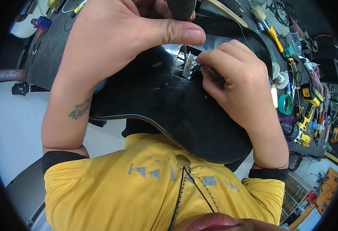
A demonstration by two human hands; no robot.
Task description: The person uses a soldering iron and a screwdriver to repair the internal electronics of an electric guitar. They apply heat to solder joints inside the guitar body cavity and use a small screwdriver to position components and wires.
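The left hand [119,34] closes around the driver [181,8], its shaft dipping into the opening [181,77] toward the far edge of the guitar [157,104]. The right hand [234,73] sits at the opening's right edge; whether its fingertips pinch anything cannot be told. A straight shaft, light pressure and fingers clear of the tip seem wise.

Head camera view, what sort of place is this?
Probably a guitar repair workshop: a black guitar body is in view, along with a yellow-and-black power drill and a yellow-handled brush.
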